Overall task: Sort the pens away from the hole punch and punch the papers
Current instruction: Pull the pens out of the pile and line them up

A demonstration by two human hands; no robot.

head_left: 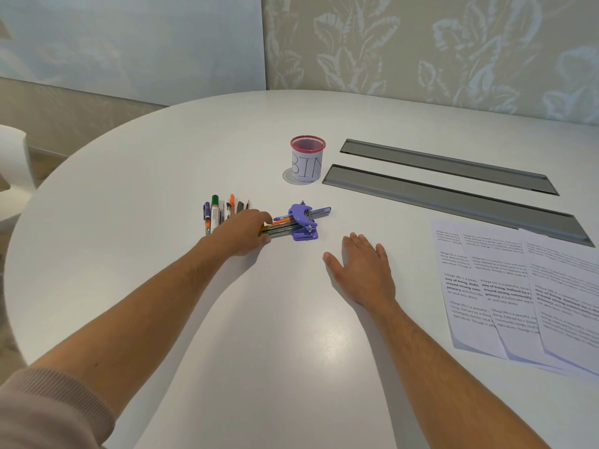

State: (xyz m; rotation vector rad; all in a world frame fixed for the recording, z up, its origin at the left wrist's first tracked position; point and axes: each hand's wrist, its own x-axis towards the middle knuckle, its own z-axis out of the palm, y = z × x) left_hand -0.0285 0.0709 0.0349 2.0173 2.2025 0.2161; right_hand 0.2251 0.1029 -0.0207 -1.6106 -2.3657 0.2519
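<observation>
Head view | left hand (241,233) pinching pens (280,225) lodged in hole punch (304,222), frame centre | right hand (361,267) spread flat on worktop (291,335) | papers (518,286) right | advice: steady punch, slide pens leftward.

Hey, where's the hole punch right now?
In the head view, the purple hole punch sits mid-table with pens lying through it, just right of the left hand and nearer than the pink cup.
</observation>
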